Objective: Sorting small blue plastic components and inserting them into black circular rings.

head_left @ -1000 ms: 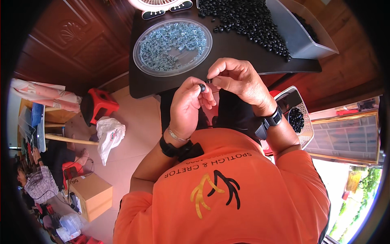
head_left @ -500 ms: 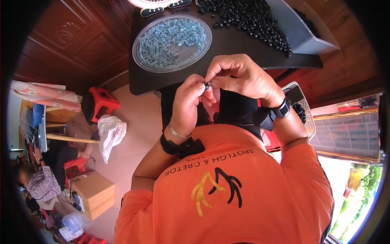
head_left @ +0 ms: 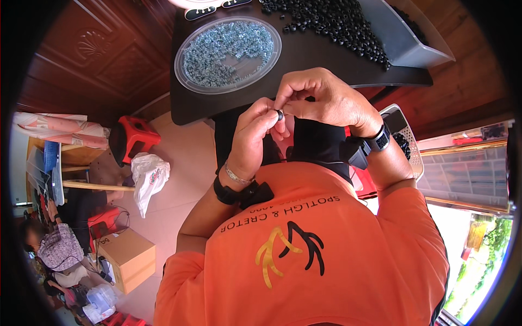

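Close in front of my body, my left hand [head_left: 251, 133] pinches a small black round part [head_left: 280, 115] between thumb and fingers. My right hand [head_left: 329, 100] meets it from the right, its thumb and forefinger pressed together at the part's edge; anything between those fingertips is too small to make out. Beyond my hands, on the black table [head_left: 217, 106], sits a round clear dish [head_left: 179, 70] full of small shiny metal pieces [head_left: 228, 43]. A heap of black parts [head_left: 337, 27] resembling the held one lies at the table's far right.
A grey translucent bin [head_left: 397, 46] lies beside the heap. Right of my right forearm is a pale perforated basket [head_left: 416, 155] with black pieces. To the left are a red stool [head_left: 138, 138], a white plastic bag [head_left: 149, 176], a cardboard box [head_left: 130, 258] and another person [head_left: 60, 244].
The held black part has turned slightly between my fingertips. My right hand has shifted a little, its fingers still at the part. The dish appears slightly higher and further left.
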Motion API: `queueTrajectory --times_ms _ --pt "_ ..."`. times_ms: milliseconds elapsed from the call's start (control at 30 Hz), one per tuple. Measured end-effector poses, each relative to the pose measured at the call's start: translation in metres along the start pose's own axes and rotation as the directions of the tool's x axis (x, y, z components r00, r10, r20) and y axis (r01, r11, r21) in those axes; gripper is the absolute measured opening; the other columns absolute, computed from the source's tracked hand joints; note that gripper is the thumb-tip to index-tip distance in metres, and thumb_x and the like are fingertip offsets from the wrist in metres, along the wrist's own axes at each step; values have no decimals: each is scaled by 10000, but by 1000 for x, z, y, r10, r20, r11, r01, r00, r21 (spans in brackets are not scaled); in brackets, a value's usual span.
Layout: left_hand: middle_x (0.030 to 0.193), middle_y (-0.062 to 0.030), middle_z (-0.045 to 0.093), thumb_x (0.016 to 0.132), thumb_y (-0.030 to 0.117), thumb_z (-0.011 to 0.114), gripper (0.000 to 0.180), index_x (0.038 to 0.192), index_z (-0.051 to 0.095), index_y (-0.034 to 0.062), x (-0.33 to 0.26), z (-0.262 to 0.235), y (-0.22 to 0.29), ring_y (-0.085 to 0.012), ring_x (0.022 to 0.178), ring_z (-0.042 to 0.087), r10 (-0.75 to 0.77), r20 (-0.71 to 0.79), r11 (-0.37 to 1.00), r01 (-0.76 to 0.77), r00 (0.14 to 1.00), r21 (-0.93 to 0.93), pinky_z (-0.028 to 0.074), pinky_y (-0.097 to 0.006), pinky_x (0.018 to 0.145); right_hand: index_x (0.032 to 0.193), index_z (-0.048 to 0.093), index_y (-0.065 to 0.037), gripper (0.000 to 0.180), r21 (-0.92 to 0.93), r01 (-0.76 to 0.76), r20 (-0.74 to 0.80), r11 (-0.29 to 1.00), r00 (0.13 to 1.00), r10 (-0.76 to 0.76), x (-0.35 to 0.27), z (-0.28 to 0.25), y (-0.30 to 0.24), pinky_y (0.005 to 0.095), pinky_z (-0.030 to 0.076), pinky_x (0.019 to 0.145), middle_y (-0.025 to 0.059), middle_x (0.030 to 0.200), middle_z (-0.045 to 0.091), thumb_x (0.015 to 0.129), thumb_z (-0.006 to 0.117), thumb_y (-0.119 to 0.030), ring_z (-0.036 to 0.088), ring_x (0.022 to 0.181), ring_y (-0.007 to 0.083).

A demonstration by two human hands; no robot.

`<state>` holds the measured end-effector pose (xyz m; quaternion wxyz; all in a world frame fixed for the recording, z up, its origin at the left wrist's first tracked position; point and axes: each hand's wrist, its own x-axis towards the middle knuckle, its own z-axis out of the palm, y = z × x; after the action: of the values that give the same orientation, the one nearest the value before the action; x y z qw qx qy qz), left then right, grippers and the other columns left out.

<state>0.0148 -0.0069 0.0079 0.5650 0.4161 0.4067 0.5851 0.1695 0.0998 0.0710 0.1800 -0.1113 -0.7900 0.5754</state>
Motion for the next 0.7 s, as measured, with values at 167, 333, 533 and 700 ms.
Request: queueTrajectory --times_ms 167,333,533,700 --pt "766 -66 546 908 241 449 229 870 514 25 1 -1 -1 -183 725 568 18 21 999 -16 1000 -49 439 -286 678 891 616 71 82 49 -8 -12 999 1000 8 -1 0 9 263 546 691 101 764 676 879 621 -10 675 706 159" --pt "780 -70 546 929 240 429 231 932 489 17 0 1 -2 -184 736 566 80 -15 994 -81 997 -77 437 -289 690 914 613 77 101 299 -23 -111 954 992 59 -4 7 15 283 552 674 106 791 669 904 616 -23 649 692 144" --pt "875 -73 551 972 219 410 215 972 480 16 -1 1 -6 -167 798 564 128 -55 981 -134 990 -142 436 -288 725 972 625 31 166 -103 132 -333 986 929 -159 -10 32 21 279 550 646 89 834 643 831 696 -21 649 739 151" --pt "977 -71 542 977 186 407 185 986 486 19 -1 6 -5 -153 849 560 119 -56 973 -128 991 -192 439 -287 764 969 623 -58 347 -509 143 -469 849 781 -413 -8 49 36 338 533 692 86 897 627 665 791 -57 636 818 256"
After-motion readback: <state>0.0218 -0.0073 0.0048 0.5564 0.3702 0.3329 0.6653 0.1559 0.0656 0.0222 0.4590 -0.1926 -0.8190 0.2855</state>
